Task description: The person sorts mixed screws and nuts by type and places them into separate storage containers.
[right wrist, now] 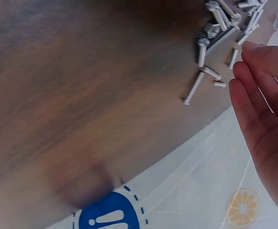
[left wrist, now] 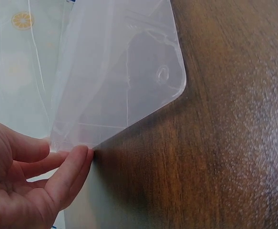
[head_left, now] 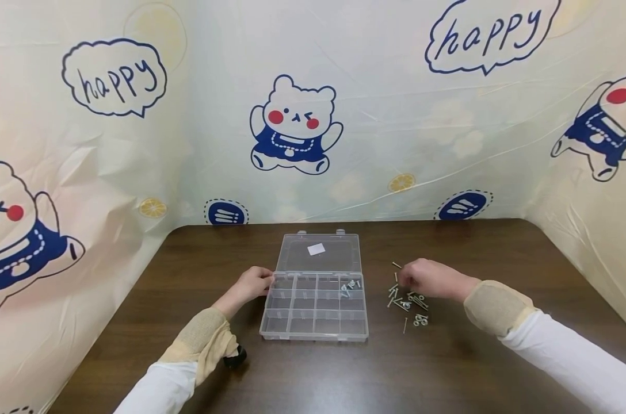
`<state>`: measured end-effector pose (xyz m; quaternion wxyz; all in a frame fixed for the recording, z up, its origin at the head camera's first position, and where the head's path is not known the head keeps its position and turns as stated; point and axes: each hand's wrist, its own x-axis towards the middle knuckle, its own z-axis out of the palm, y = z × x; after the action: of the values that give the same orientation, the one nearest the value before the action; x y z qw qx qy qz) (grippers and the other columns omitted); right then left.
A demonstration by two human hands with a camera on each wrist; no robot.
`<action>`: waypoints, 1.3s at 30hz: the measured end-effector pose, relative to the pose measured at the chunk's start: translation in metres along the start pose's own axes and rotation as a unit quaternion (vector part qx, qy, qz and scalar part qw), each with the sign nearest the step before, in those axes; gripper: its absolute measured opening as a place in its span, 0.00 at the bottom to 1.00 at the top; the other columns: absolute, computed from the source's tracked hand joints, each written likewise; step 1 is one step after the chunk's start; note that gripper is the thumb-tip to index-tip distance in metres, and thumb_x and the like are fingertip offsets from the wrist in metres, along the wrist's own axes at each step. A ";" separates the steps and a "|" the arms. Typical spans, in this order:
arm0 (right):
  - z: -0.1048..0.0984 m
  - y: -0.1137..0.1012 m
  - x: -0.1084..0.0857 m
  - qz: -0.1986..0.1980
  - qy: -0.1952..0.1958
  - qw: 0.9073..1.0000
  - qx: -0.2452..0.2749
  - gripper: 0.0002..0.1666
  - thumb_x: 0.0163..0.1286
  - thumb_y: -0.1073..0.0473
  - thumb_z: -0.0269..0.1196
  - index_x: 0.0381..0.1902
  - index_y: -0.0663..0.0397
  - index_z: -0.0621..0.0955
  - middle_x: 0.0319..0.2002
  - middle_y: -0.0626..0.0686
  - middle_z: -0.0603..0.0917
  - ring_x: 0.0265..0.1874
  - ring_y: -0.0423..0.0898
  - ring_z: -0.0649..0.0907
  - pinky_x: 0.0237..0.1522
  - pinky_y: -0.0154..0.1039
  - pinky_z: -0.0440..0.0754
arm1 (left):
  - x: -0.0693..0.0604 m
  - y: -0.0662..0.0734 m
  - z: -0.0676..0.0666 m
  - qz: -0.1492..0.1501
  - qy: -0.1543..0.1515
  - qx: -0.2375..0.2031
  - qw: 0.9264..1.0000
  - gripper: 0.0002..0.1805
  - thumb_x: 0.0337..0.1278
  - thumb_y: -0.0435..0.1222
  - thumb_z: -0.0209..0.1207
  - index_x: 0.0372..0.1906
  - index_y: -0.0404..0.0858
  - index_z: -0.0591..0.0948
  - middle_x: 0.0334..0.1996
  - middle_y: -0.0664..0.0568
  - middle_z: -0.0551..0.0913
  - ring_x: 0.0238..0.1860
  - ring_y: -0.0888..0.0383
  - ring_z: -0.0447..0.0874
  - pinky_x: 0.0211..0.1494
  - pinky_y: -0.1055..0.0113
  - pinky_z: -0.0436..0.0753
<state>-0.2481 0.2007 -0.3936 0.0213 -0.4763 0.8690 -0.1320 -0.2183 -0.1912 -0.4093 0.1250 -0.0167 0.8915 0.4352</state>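
Observation:
A clear plastic compartment box (head_left: pixel 315 336) stands on the table with its lid (head_left: pixel 292 253) laid back. Several bolts (head_left: pixel 346 289) lie in its upper right compartment; the other compartments show nothing in them. My left hand (head_left: pixel 254 283) holds the box's left side near the hinge, thumb and fingers at the corner (left wrist: pixel 81 136). To the right of the box, my right hand (head_left: pixel 427 278) reaches down over loose screws and bolts (head_left: pixel 396 293). In the right wrist view its fingertips (right wrist: pixel 239 86) are close beside the screws, with no screw plainly seen between them.
A few nuts or washers (head_left: pixel 420 320) and a lone screw (head_left: pixel 405 325) lie nearer the front. A white paper label (head_left: pixel 316 249) is on the lid. A black object (head_left: pixel 235 357) hangs by the left wrist. Printed cloth (head_left: pixel 375 115) rises behind the brown table (head_left: pixel 313 379).

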 end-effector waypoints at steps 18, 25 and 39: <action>0.010 0.003 -0.008 0.055 -0.029 0.998 -0.023 0.08 0.50 0.72 0.65 0.24 0.54 0.81 0.21 0.42 0.76 0.20 0.35 0.72 0.22 0.30 0.75 | 0.000 0.001 0.001 -0.003 0.003 0.003 1.000 0.16 0.63 0.27 0.45 0.49 0.17 0.72 0.46 0.29 0.75 0.44 0.46 0.79 0.44 0.59 0.83; 0.013 0.003 -0.007 0.047 -0.016 0.998 -0.030 0.09 0.49 0.73 0.65 0.22 0.53 0.80 0.21 0.42 0.75 0.20 0.35 0.71 0.21 0.30 0.74 | 0.000 -0.001 0.001 -0.003 0.002 0.006 1.000 0.16 0.63 0.27 0.45 0.49 0.17 0.72 0.46 0.29 0.75 0.44 0.46 0.79 0.44 0.59 0.83; 0.020 0.002 -0.003 0.043 0.001 0.998 -0.040 0.11 0.45 0.75 0.60 0.19 0.54 0.76 0.19 0.43 0.73 0.19 0.37 0.70 0.19 0.30 0.72 | -0.002 0.001 0.001 0.003 0.003 0.009 1.000 0.15 0.63 0.26 0.45 0.48 0.17 0.73 0.44 0.30 0.76 0.42 0.47 0.79 0.43 0.59 0.83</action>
<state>-0.2453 0.2001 -0.4136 0.0072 -0.4386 0.8935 -0.0961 -0.2168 -0.1900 -0.4084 0.1213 -0.0140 0.8959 0.4271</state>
